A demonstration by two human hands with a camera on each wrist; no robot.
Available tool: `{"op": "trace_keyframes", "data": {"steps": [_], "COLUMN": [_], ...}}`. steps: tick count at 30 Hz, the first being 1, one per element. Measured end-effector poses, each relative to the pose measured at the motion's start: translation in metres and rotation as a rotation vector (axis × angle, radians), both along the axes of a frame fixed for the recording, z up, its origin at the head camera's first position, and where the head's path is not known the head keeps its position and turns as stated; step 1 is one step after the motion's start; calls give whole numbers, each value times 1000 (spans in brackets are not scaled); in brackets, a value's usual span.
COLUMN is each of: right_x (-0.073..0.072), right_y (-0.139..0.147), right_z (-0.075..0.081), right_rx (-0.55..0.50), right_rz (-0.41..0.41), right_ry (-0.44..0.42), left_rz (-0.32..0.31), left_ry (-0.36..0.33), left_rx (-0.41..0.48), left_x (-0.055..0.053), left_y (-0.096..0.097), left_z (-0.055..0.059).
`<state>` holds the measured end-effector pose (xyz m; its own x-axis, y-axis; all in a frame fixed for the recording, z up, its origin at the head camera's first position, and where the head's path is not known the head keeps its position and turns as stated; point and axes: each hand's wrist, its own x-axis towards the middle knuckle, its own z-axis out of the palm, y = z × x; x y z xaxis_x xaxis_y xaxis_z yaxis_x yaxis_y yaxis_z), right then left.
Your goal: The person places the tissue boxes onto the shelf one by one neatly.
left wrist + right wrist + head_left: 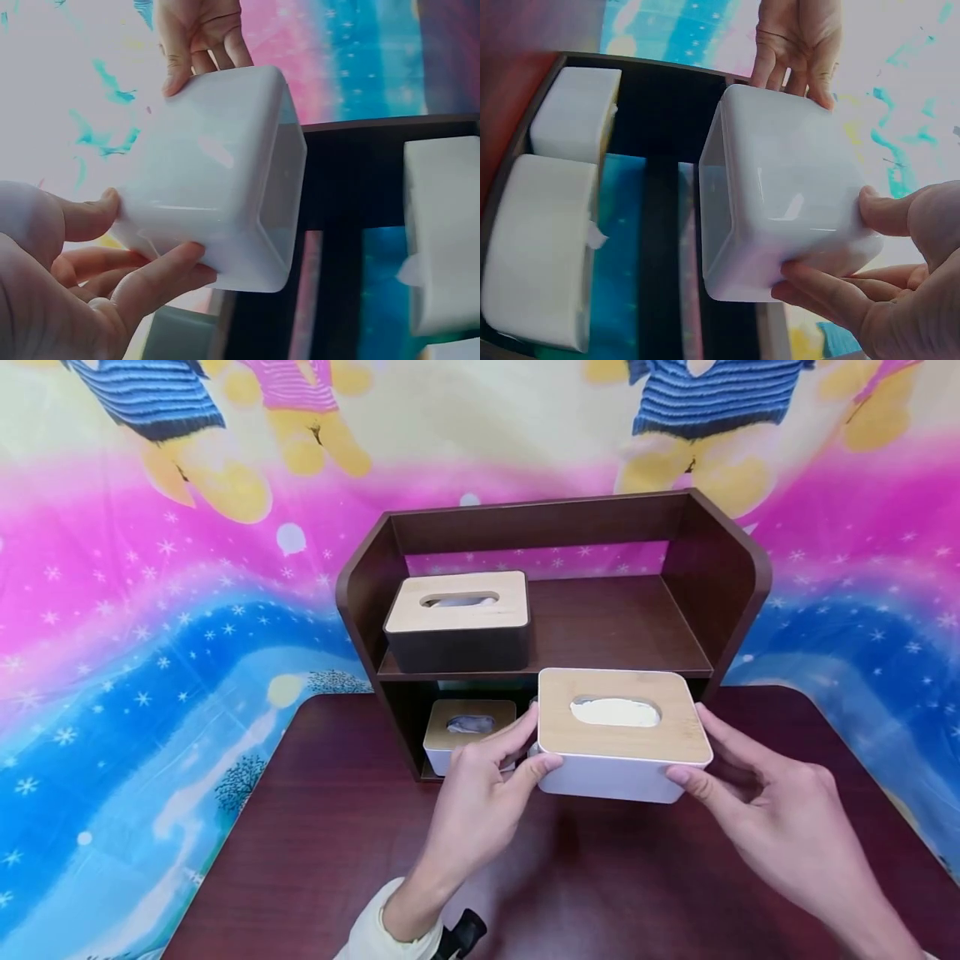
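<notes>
A white tissue box [622, 777] with a light wooden lid and an oval slot is held up in front of the shelf, above the table. My left hand [480, 802] grips its left end, thumb at the near lower edge. The right hand [772, 818] holds the opposite end, thumb likewise on the near side. In the left wrist view the white box [195, 150] shows its smooth plastic walls between both hands. The right wrist view has the same white box [795, 165] with the right hand's thumb and fingers pressed to it.
A dark wooden two-level shelf [615, 618] stands on the reddish-brown table [337, 860]. A black tissue box [461, 647] with a wooden lid sits upper left. Below it is a smaller white tissue box [442, 735]; a larger white box [540, 247] stands beside it.
</notes>
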<state>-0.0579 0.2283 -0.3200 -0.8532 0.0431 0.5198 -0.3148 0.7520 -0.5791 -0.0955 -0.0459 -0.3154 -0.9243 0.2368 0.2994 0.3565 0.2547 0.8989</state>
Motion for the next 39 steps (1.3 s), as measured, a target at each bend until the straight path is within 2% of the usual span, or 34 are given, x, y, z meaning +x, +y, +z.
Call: {"op": "trace_keyframes", "data": {"steps": [7, 12, 16, 22, 27, 31, 39], "right_x": [1, 0, -6, -28, -49, -61, -77], "right_y": [7, 8, 8, 10, 12, 11, 7], "right_z": [20, 33, 42, 56, 63, 67, 72], "right_rx": [21, 29, 34, 19, -14, -57, -136], "right_rz": [-38, -53, -43, -46, -70, -76, -79], "right_ry": [-5, 42, 73, 34, -67, -144, -146], "left_rz": [37, 30, 36, 26, 52, 89, 149], "left_ry": [46, 56, 75, 81, 41, 30, 40], "left_rx": [-96, -67, -54, -1, 18, 34, 57], "left_x": [-2, -4, -8, -29, -48, -60, -75], "left_y": [5, 7, 9, 19, 30, 37, 46], "left_z": [23, 35, 43, 52, 59, 61, 61]}}
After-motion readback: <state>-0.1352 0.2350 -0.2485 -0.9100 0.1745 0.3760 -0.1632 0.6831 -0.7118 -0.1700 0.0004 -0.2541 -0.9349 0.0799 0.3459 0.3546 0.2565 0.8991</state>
